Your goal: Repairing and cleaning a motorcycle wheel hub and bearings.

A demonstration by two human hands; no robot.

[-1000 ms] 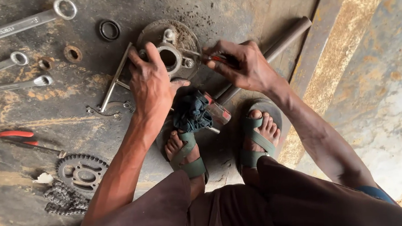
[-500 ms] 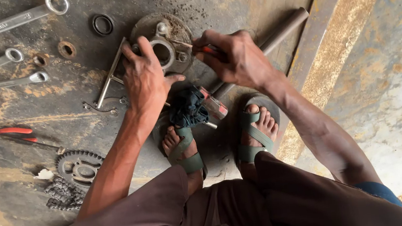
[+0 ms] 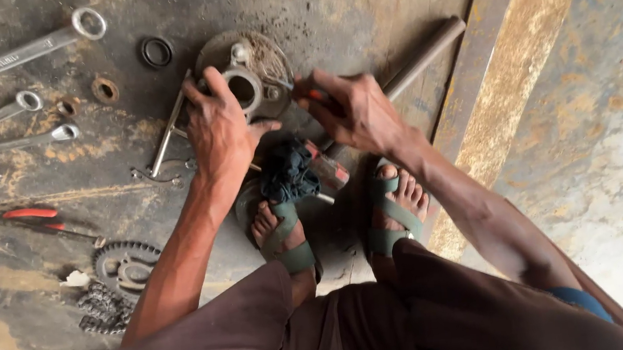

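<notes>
On the grimy, rust-stained metal floor (image 3: 386, 5), just ahead of the sandalled feet, a round grey metal hub plate with a central collar (image 3: 248, 70) is pinned flat. The left hand (image 3: 220, 127) is spread over its near edge, fingers pressed on the collar and not closed round anything. The right hand (image 3: 355, 109) is clenched on a slim red-handled tool (image 3: 316, 93), apparently a screwdriver, though its tip is too small to tell; the tip is laid against the plate's right side.

The plate is judged heavy and rigid, with a greasy, slippery skin; the raised collar or the rim would give the surest hold.

Three silver ring spanners (image 3: 21, 53) are counted at upper left, two rusty washers (image 3: 104, 89) and one black rubber ring (image 3: 157, 51) beside them. One toothed sprocket (image 3: 124, 266) lies by one bunched chain (image 3: 102, 309), one pair of red-handled pliers (image 3: 35, 219) nearby, and one dark rag (image 3: 290, 173) over the left foot.
</notes>
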